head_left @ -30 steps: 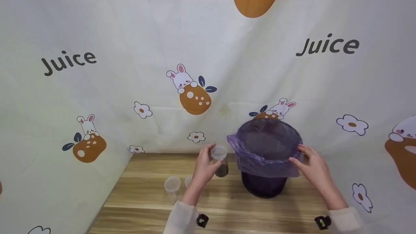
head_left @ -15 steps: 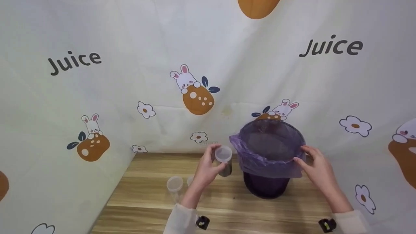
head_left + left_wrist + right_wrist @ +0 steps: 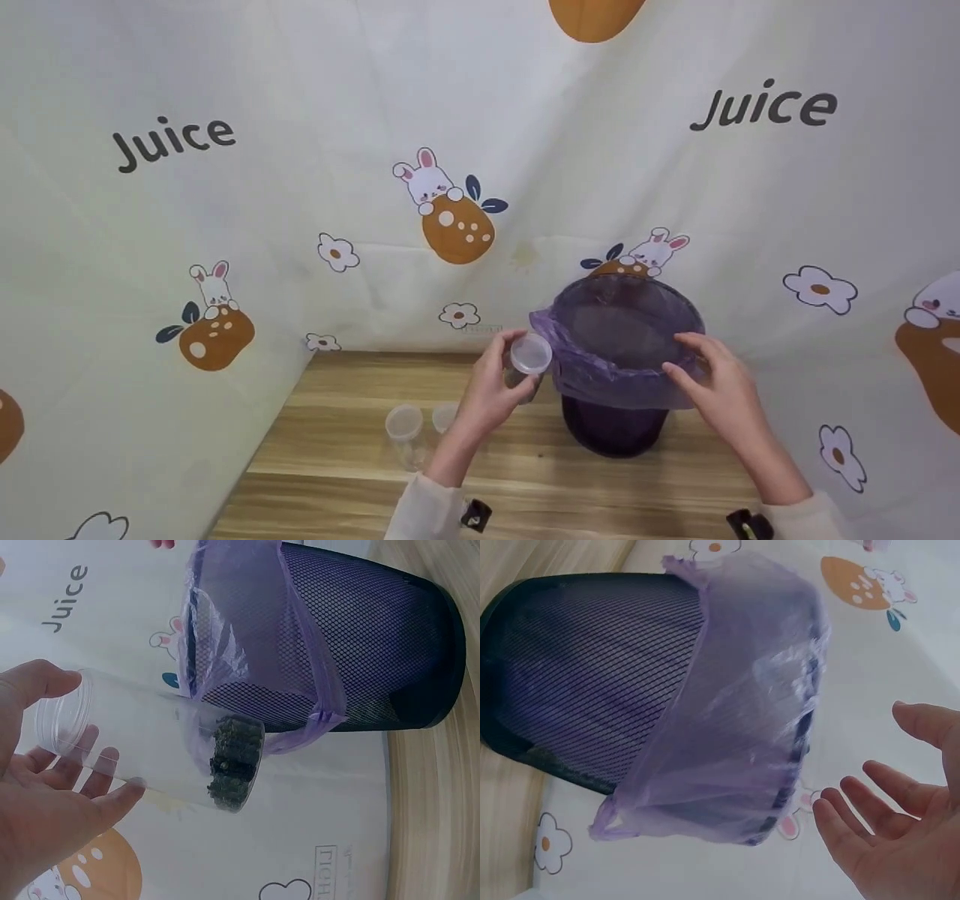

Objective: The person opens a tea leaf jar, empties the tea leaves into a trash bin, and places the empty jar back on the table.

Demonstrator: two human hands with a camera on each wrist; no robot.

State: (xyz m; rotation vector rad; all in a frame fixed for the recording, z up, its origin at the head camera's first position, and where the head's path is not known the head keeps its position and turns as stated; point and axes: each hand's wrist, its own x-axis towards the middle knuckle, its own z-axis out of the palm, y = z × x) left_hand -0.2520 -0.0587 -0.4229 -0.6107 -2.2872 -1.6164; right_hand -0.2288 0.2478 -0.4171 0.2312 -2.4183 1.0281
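My left hand holds a clear plastic jar by its upper part, left of the bin and beside its purple liner. In the left wrist view the jar has a clear lid, and dark green dried bits lie at its bottom. The black mesh trash bin stands upright, a purple trash bag folded over its rim. At the bin's right side is my right hand. Seen from the right wrist, that hand has its fingers spread, apart from the bag, holding nothing.
Two more clear lidded jars, a left one and one partly behind my left forearm, stand on the wooden table. A printed cloth hangs close behind the bin and along both sides.
My left hand has carried the jar right, closer to the bin. My right hand has come off the bag's rim and shifted slightly left. The bin stays in place.
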